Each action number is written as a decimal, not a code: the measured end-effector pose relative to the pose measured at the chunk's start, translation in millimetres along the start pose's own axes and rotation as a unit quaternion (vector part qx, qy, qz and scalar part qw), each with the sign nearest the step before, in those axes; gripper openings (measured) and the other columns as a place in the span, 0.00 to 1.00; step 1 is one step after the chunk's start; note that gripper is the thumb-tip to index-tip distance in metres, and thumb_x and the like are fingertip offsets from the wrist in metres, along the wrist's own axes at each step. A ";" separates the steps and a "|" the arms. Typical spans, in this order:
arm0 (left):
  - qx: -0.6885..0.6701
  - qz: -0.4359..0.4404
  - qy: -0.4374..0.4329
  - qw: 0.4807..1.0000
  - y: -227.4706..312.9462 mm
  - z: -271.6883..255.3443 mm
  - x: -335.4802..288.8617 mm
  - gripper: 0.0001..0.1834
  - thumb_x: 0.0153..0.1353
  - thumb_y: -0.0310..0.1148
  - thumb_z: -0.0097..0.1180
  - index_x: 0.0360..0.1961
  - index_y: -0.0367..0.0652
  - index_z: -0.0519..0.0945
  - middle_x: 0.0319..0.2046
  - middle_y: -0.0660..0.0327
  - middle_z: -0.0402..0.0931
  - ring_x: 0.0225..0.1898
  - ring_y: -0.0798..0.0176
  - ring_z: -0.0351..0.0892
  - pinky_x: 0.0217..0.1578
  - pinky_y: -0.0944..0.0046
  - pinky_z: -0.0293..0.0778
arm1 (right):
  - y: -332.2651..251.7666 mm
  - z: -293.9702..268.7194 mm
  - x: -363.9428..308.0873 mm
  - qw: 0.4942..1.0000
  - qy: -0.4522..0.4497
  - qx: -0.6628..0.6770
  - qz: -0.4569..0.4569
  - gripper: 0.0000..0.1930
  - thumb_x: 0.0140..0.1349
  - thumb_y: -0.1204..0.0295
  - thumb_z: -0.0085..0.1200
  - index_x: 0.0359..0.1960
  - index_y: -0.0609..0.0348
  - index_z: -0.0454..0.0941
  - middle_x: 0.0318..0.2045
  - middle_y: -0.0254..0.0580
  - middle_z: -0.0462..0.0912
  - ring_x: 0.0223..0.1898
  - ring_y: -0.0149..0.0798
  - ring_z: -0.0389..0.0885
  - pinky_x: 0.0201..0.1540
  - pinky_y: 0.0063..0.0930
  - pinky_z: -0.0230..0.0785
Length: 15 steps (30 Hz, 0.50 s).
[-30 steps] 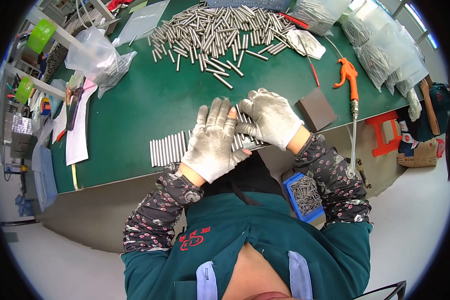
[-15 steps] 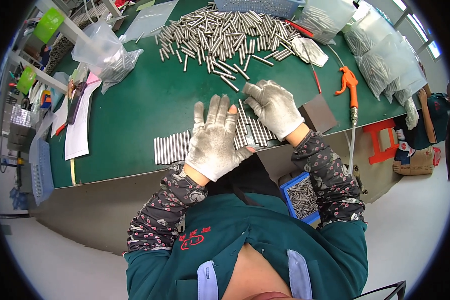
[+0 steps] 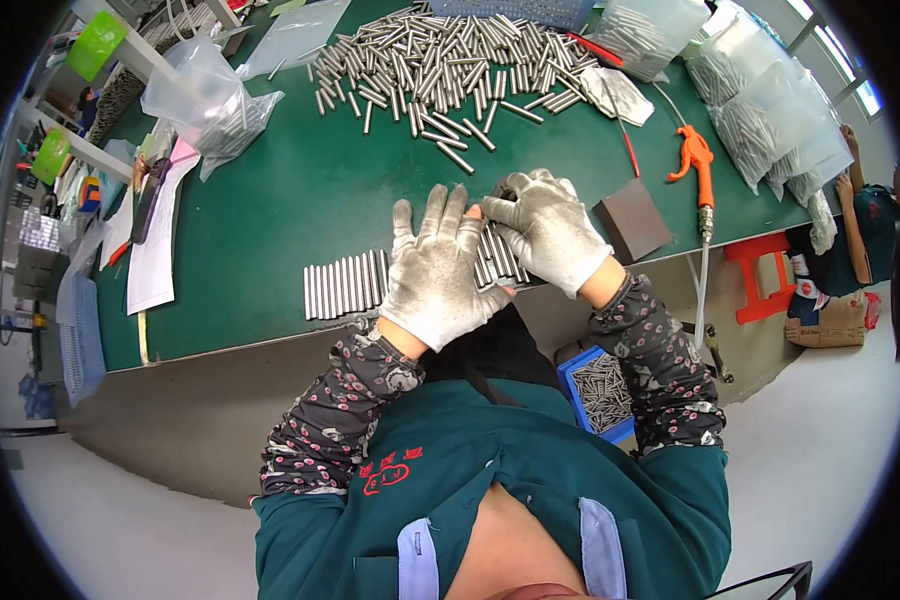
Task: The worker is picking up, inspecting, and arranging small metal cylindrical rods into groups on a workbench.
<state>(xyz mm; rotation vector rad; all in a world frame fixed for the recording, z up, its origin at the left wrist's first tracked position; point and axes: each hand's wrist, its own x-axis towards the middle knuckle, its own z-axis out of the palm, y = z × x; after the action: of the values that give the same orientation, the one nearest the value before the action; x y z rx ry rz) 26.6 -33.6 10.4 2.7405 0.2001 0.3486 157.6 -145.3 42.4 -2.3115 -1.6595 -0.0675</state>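
Note:
A row of short metal pins [image 3: 342, 285] lies side by side along the table's near edge. My left hand [image 3: 436, 272], in a worn pale glove with bare thumb and index tips, rests flat over the middle of this row, fingers extended. More pins [image 3: 497, 256] show between my hands, a few of them tilted. My right hand [image 3: 550, 225], gloved too, is curled beside them, its fingertips bent down near the left index finger. Whatever may be under those right fingers is hidden. Farther back spreads a big loose heap of the same pins [image 3: 450, 65].
A brown block [image 3: 632, 220] and an orange air gun [image 3: 697, 165] with a hose sit at right. Bags of pins [image 3: 750, 120] stand behind them. At left are a plastic bag [image 3: 210, 105] and papers [image 3: 158, 250]. A blue bin [image 3: 600, 392] of pins is below the edge.
My right hand has shifted slightly and curled in closer to my left hand. The left hand stays flat, a little farther right over the row. The view has shifted slightly.

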 end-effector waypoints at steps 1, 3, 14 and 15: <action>-0.012 -0.005 0.006 1.000 0.8 0.1 0.8 0.43 0.43 0.54 0.60 0.56 0.35 0.67 0.60 0.45 0.58 0.65 0.47 0.51 0.63 0.37 0.38 | -0.1 -2.9 -0.4 1.000 -0.017 0.015 0.004 0.10 0.52 0.69 0.52 0.36 0.49 0.81 0.37 0.40 0.78 0.41 0.46 0.73 0.44 0.40 0.64; -0.011 0.003 0.014 1.000 1.6 -1.0 -0.2 0.41 0.43 0.53 0.61 0.54 0.36 0.68 0.60 0.46 0.59 0.65 0.47 0.51 0.63 0.37 0.38 | 7.7 -3.5 -3.5 0.999 0.004 0.054 0.006 0.10 0.52 0.69 0.52 0.36 0.50 0.81 0.36 0.41 0.78 0.41 0.46 0.73 0.44 0.40 0.64; -0.069 0.037 0.084 0.993 8.7 -4.7 -7.9 0.30 0.40 0.41 0.67 0.45 0.38 0.73 0.42 0.56 0.75 0.53 0.53 0.71 0.62 0.36 0.44 | 14.0 -13.2 -24.9 0.980 0.129 0.136 0.071 0.11 0.51 0.76 0.51 0.37 0.62 0.79 0.38 0.48 0.79 0.43 0.48 0.74 0.48 0.37 0.66; -0.077 0.028 0.087 0.993 8.1 -6.3 -7.1 0.31 0.42 0.42 0.66 0.47 0.37 0.72 0.42 0.57 0.76 0.51 0.53 0.72 0.62 0.39 0.44 | 14.3 -14.0 -26.1 0.978 0.142 0.138 0.071 0.11 0.51 0.76 0.51 0.37 0.62 0.79 0.37 0.47 0.79 0.43 0.48 0.75 0.47 0.37 0.66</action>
<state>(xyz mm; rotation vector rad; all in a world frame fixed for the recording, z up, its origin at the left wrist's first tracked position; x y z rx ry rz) 18.9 -40.3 17.6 2.5678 0.1363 0.5930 164.1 -177.1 47.4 -2.0911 -1.2732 -0.1213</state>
